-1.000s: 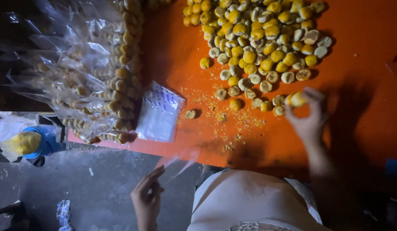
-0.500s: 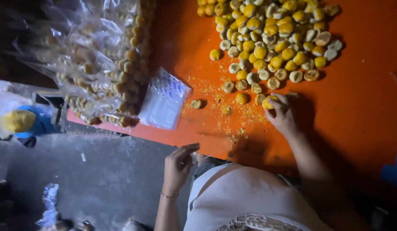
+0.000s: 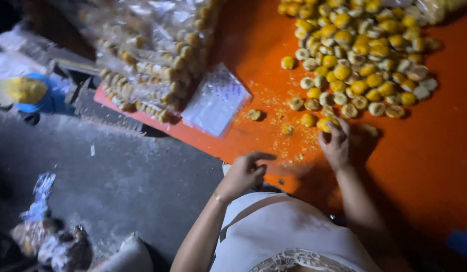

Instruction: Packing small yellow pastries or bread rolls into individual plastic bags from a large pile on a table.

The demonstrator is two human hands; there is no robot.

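Note:
A heap of small round yellow and pale pastries (image 3: 359, 65) lies on the orange table (image 3: 435, 166). My right hand (image 3: 336, 146) rests at the near edge of the heap, its fingers closed over one yellow pastry (image 3: 324, 122). My left hand (image 3: 246, 172) is at the table's front edge, fingers pinched on a thin clear bag (image 3: 291, 168) that shows only as a faint pale smear. A single pastry (image 3: 254, 115) and crumbs (image 3: 286, 146) lie between the hands and the heap.
A flat stack of clear printed bags (image 3: 216, 100) lies on the table's left part. Beside it is a pile of filled pastry bags (image 3: 153, 60). A grey floor (image 3: 117, 176) lies below, with a blue and yellow object (image 3: 29, 93) and crumpled wrappers (image 3: 47, 236).
My right hand has drawn back from the right side to the heap's near edge and closed on a pastry. My left hand has risen from below up to the table edge.

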